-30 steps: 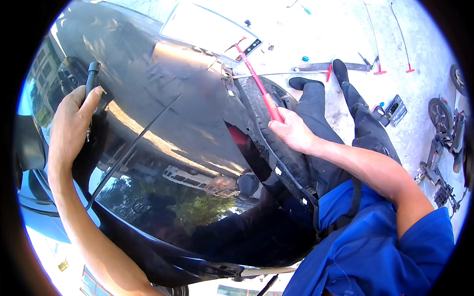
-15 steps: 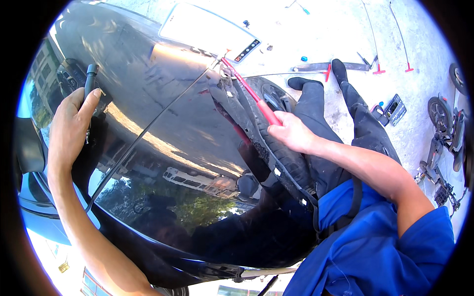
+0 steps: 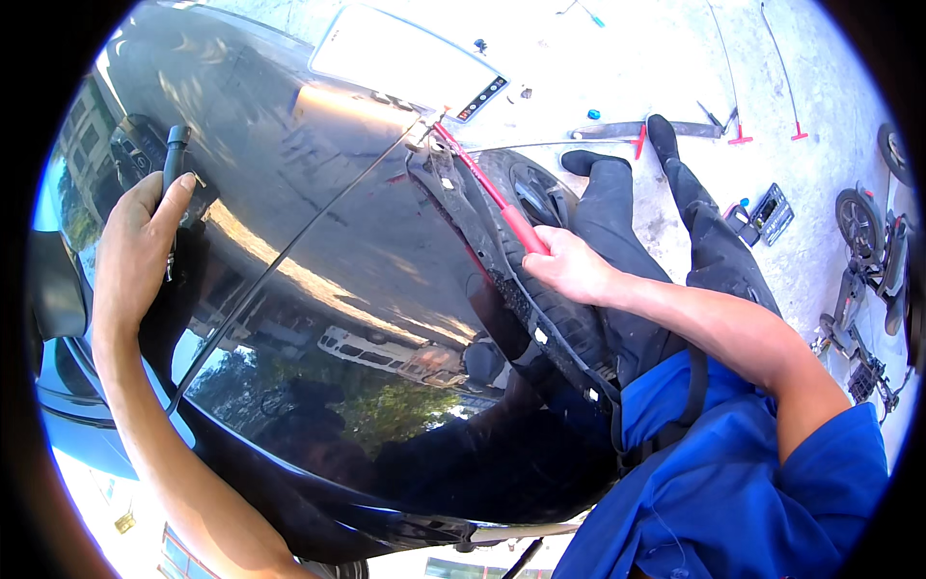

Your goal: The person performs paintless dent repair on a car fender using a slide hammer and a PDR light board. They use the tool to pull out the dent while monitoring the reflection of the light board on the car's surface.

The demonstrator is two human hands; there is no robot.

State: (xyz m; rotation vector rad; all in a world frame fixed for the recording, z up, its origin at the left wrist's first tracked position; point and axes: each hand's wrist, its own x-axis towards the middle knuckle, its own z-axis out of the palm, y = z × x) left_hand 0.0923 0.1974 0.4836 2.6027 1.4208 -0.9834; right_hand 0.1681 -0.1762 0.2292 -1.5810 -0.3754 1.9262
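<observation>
My left hand (image 3: pixel 145 232) is closed round a dark cylindrical tool (image 3: pixel 177 150) beside a black fitting (image 3: pixel 133 145) on the glossy dark car panel (image 3: pixel 260 174). My right hand (image 3: pixel 569 265) grips the red handle of a long slim hammer (image 3: pixel 502 201); its head rests at or just above the panel's upper right edge, beside the seam, though contact is unclear. Below that edge run a metal flange (image 3: pixel 540 336) with holes and a tyre in the wheel arch (image 3: pixel 540 193).
On the pale ground lie a white board (image 3: pixel 395 58), long rods with red T-handles (image 3: pixel 741 137), a flat dark bar (image 3: pixel 608 131) and a tool case (image 3: pixel 772 212). Two-wheeled scooters (image 3: pixel 858 232) stand at the right. My legs (image 3: pixel 714 232) stretch beside the car.
The hammer's head has come down and left onto or near the panel's edge, and my right hand has dipped slightly. My left hand is nearly still.
</observation>
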